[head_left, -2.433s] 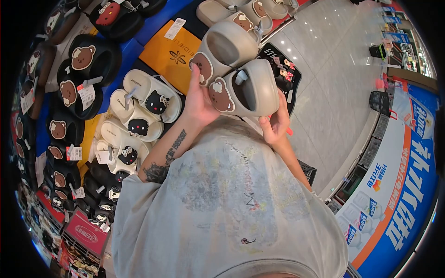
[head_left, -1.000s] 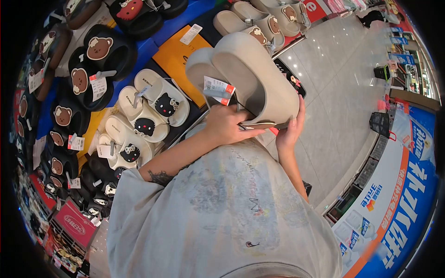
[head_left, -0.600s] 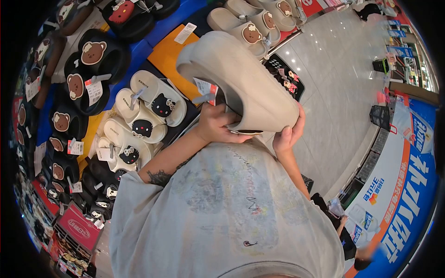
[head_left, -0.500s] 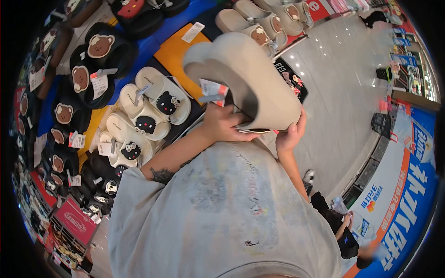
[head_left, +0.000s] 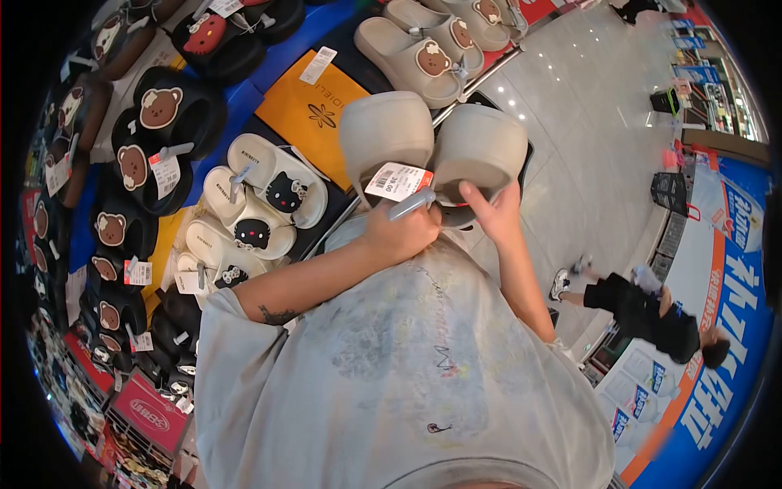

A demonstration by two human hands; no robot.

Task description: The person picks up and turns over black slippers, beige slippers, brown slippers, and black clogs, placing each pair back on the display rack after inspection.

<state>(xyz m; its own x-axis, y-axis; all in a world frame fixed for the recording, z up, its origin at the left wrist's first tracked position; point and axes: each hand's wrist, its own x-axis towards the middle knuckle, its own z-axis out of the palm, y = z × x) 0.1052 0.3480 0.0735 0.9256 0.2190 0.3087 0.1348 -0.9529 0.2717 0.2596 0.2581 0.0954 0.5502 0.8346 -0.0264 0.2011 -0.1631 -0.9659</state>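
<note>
A pair of beige slide slippers is held up in front of my chest, the two side by side with their openings facing me. My left hand is closed at the near end of the left slipper, just under a white and red price tag and a grey security tag. My right hand grips the right slipper, its thumb laid inside the opening. The fingers under the slippers are hidden.
At left, a display holds white cat slippers, black bear slippers and an orange box. More beige bear slippers lie at the back. Tiled floor runs to the right, where a person in black walks near a blue counter.
The slippers have been turned from a sideways view, so both now show side by side. My right hand has moved its thumb into one opening. The person in black has come further into view.
</note>
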